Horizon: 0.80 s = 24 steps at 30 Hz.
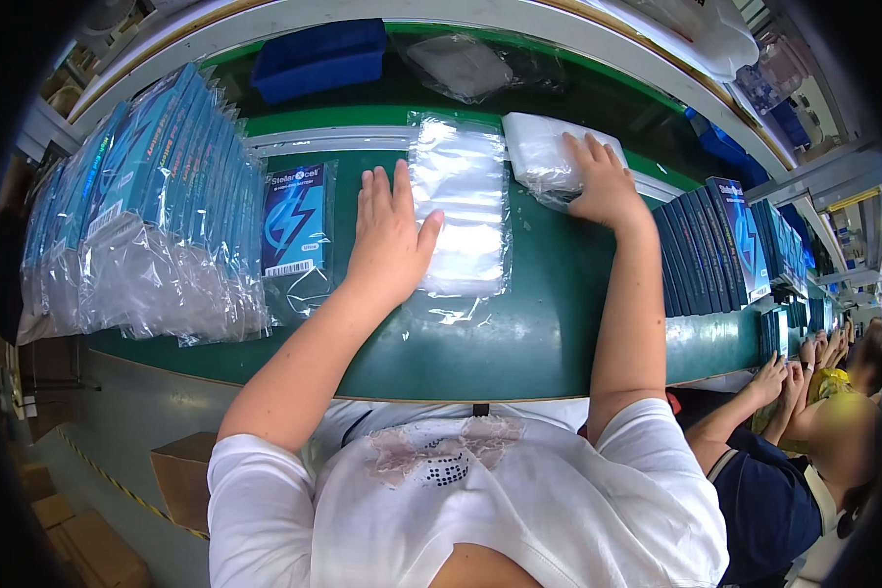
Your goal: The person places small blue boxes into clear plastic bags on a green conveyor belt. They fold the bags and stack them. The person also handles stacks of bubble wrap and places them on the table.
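Note:
A flat stack of clear plastic bags [461,211] lies on the green table in front of me. My left hand [387,240] rests at its left edge, fingers stretched out and holding nothing. Farther right, my right hand [603,183] lies with spread fingers on a white bundle of plastic bags [539,147]. Just left of my left hand is a single flat blue battery box [294,223] in a clear bag. Beyond it, a long row of bagged blue boxes [147,186] leans at the far left.
Unbagged dark blue boxes [710,245] stand in a row at the right. Behind the table runs a green strip with a blue bin [319,59] and a crumpled clear bag [458,67]. People [784,431] sit along the table at my right. Cardboard boxes [93,549] lie on the floor at left.

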{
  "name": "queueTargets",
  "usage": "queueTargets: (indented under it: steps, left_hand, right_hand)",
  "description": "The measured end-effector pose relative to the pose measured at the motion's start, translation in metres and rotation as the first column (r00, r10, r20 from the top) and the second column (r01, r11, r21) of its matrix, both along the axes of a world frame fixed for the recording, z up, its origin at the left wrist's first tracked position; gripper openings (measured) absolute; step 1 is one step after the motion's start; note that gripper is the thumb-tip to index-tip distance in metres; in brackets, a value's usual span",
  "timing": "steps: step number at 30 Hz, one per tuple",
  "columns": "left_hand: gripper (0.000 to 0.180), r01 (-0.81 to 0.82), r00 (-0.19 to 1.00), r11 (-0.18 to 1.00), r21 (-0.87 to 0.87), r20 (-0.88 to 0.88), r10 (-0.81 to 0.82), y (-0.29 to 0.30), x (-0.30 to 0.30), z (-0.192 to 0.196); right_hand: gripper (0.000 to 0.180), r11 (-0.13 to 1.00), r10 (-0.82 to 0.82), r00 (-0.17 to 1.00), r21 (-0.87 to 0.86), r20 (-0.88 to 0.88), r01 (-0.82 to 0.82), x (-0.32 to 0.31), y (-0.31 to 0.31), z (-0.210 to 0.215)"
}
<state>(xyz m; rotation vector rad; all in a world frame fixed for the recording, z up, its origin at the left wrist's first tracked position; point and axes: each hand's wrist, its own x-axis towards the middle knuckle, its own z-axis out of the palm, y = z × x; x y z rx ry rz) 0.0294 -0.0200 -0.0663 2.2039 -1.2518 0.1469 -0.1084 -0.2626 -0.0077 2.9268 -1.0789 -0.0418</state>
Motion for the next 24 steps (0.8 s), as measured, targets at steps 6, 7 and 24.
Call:
queueTargets:
  steps: [6, 7, 24]
  left_hand:
    - [0.065, -0.113, 0.991, 0.991, 0.078, -0.069, 0.118, -0.025, 0.007, 0.019]
    - [0.065, -0.091, 0.991, 0.994, 0.064, -0.093, 0.097, -0.024, 0.009, 0.020]
    - [0.038, 0.280, 0.960, 0.960, 0.020, -0.018, -0.280, 0.007, 0.007, 0.010]
  right_hand:
    - [0.074, 0.996, 0.027, 0.964, -0.083, 0.263, -0.005, 0.000, -0.001, -0.012]
    - [0.061, 0.987, 0.078, 0.946, -0.158, 0.314, -0.029, -0.002, -0.002, -0.016]
    - [0.016, 0.780, 0.536, 0.638, -0.035, 0.552, -0.625, -0.053, 0.178, -0.030]
